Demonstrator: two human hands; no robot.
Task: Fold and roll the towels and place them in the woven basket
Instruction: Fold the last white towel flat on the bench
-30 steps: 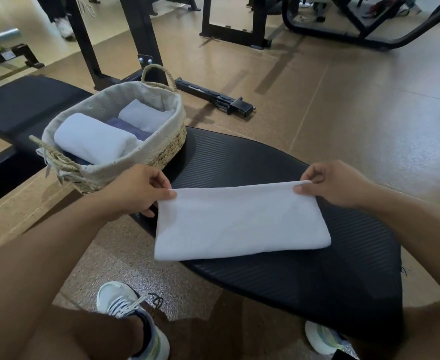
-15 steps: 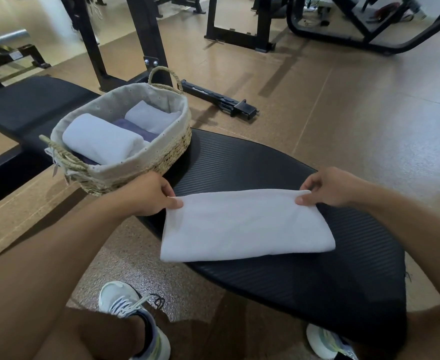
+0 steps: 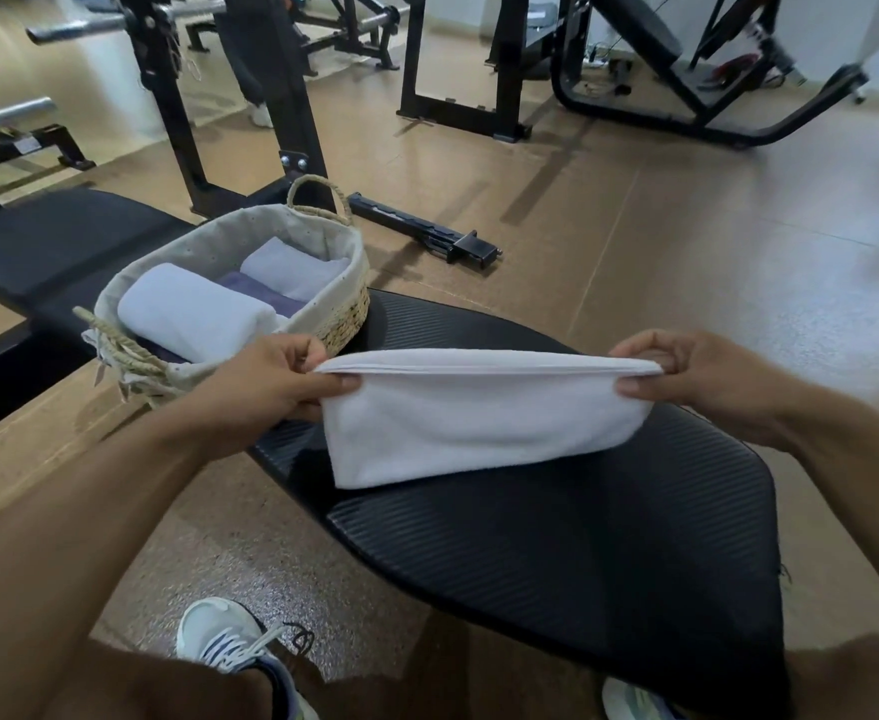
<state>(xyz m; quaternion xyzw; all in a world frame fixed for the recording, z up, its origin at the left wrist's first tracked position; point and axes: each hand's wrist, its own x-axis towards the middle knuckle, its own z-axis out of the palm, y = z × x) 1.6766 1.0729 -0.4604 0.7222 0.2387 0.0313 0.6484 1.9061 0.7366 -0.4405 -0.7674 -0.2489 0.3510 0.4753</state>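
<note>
Two hands pinch the folded white towel by its far corners above the black padded bench.

Left hand grips the left corner between thumb and curled fingers; right hand grips the right corner likewise. The far edge is raised, the cloth sags between the grips, and the near edge rests on the bench. The towel appears light, soft and limp: it holds no shape of its own and needs support at both ends. Stacked layers may slip apart, so pinch through all layers at the corners. The woven basket stands just beside the left hand and already holds rolled towels.
</note>
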